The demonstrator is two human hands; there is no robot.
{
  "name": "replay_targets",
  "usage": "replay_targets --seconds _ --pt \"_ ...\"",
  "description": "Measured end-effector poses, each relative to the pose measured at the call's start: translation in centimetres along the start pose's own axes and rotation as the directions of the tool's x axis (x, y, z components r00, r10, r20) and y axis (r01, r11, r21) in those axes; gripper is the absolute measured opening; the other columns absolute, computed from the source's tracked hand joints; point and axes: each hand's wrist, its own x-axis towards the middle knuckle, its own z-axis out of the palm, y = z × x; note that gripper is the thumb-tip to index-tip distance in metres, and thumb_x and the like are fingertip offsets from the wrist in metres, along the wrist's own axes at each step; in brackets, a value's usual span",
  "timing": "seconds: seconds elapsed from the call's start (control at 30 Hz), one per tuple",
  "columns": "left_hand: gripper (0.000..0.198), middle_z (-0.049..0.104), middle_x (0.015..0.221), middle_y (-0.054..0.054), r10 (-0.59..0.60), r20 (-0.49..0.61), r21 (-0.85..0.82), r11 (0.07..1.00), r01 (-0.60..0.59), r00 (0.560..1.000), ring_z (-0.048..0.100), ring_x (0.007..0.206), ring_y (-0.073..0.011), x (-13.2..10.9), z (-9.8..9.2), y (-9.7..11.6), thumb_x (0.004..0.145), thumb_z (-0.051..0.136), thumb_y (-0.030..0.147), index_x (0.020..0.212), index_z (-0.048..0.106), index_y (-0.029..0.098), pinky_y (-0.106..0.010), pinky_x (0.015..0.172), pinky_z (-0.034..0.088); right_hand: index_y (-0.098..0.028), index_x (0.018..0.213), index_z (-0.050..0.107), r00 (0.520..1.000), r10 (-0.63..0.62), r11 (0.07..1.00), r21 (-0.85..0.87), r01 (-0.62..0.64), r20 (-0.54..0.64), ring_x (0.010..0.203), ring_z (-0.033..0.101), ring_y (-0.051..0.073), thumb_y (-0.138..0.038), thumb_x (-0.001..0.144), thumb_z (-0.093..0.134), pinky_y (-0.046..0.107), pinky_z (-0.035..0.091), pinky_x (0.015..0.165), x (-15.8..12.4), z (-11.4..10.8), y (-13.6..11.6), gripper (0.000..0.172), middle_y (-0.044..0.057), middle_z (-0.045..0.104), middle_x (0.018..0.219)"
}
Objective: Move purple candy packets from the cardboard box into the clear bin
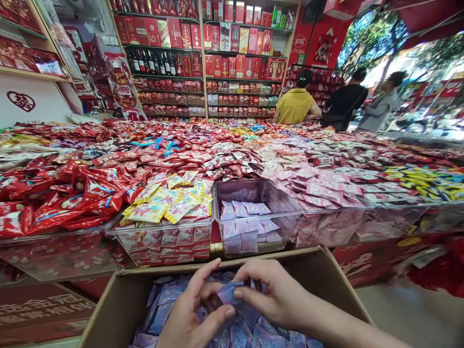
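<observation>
Above an open cardboard box [346, 280], my right hand [273, 292] pinches a small purple packet [230, 293] between thumb and fingers. My left hand [199, 309] is at the packet's left end, index finger raised and the other fingers curled in against it. Its thumb reaches below the packet; what lies deeper in the palm is hidden. Many more purple packets [165, 307] fill the box beneath both hands. Just beyond the box stands a clear plastic bin [284, 217], partly filled with similar purple packets [241, 210] set in rows.
Heaped bins border it: yellow-and-white packets [177, 198] left, pink packets [326, 186] right, red packets [83, 198] farther left. More wrapped sweets cover the counter behind. Shelves [203, 58] of boxes and bottles line the back. A person in a yellow top [295, 104] and two others stand beyond.
</observation>
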Motion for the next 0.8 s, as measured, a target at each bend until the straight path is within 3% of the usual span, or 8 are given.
replay_targets --seconds 0.1,0.23,0.3,0.37,0.4,0.53,0.7,0.8 --pt "0.037 0.062 0.091 0.002 -0.025 -0.033 -0.099 0.995 0.021 0.999 0.055 0.083 -0.0145 0.1 -0.3 0.3 0.073 0.054 0.035 0.108 0.042 0.029 -0.023 0.076 0.040 -0.016 0.074 0.057 0.992 -0.082 0.987 -0.143 0.067 -0.099 0.060 0.050 0.010 -0.021 0.075 0.050 0.020 0.038 0.055 1.1 -4.7 -2.3 0.008 0.001 0.058 0.066" --pt "0.027 0.064 0.082 0.000 -0.072 -0.002 -0.044 0.996 0.071 0.997 0.057 0.075 -0.0154 0.5 -0.5 -0.7 0.075 0.051 0.036 0.100 0.049 0.025 -0.025 0.072 0.042 -0.016 0.080 0.053 0.914 -0.202 0.928 -0.367 0.063 -0.353 0.061 0.050 0.011 -0.020 0.073 0.051 0.022 0.038 0.056 4.1 -11.0 -3.0 0.008 0.001 0.057 0.069" --pt "0.027 0.065 0.082 -0.001 -0.071 0.017 -0.031 0.997 0.072 0.997 0.058 0.075 -0.0166 0.6 -0.4 -1.5 0.074 0.051 0.036 0.098 0.051 0.023 -0.026 0.071 0.043 -0.016 0.074 0.053 0.948 -0.129 0.865 -0.500 -0.037 -0.292 0.056 0.048 0.011 -0.018 0.069 0.053 0.021 0.036 0.052 5.9 -12.8 -2.4 0.006 -0.001 0.054 0.062" --pt "0.027 0.066 0.081 -0.002 -0.072 0.032 -0.009 0.997 0.072 0.997 0.058 0.076 -0.0173 0.7 -0.2 -2.3 0.073 0.051 0.034 0.097 0.053 0.023 -0.026 0.070 0.044 -0.016 0.067 0.054 0.988 0.100 0.802 -0.578 -0.151 -0.120 0.056 0.049 0.011 -0.015 0.064 0.054 0.022 0.035 0.050 7.6 -13.4 -1.3 0.003 -0.001 0.054 0.058" --pt "0.026 0.066 0.080 -0.001 -0.066 0.036 0.014 0.998 0.066 0.997 0.059 0.077 -0.0173 0.7 -0.2 -2.6 0.073 0.052 0.034 0.096 0.053 0.023 -0.025 0.070 0.044 -0.016 0.064 0.054 0.972 0.235 0.782 -0.589 -0.206 -0.028 0.056 0.050 0.012 -0.013 0.062 0.055 0.022 0.035 0.050 8.4 -13.5 -0.7 0.003 -0.001 0.054 0.058" --pt "0.024 0.066 0.079 -0.001 -0.051 0.051 0.099 0.994 0.046 0.997 0.060 0.076 -0.0170 0.8 -0.2 -3.1 0.073 0.051 0.033 0.094 0.055 0.023 -0.024 0.069 0.045 -0.015 0.057 0.055 0.777 0.574 0.753 -0.540 -0.376 0.260 0.053 0.054 0.014 -0.008 0.054 0.061 0.023 0.040 0.050 10.7 -12.5 1.7 0.009 -0.003 0.054 0.050" --pt "0.020 0.067 0.079 -0.001 -0.058 0.052 0.134 0.990 0.051 0.997 0.060 0.078 -0.0169 0.8 -0.2 -3.0 0.072 0.052 0.033 0.089 0.057 0.023 -0.023 0.070 0.045 -0.014 0.050 0.053 0.535 0.706 0.708 -0.472 -0.525 0.464 0.054 0.058 0.018 -0.014 0.044 0.072 0.028 0.045 0.053 11.7 -11.0 4.2 0.020 -0.003 0.056 0.045" --pt "0.018 0.066 0.076 -0.001 -0.027 0.057 0.177 0.984 0.016 0.998 0.060 0.073 -0.0172 0.8 -0.1 -3.0 0.072 0.051 0.033 0.085 0.059 0.022 -0.023 0.067 0.045 -0.013 0.055 0.055 0.435 0.708 0.691 -0.418 -0.590 0.557 0.059 0.060 0.018 -0.020 0.043 0.073 0.028 0.046 0.055 11.7 -10.4 5.2 0.023 -0.002 0.060 0.052"
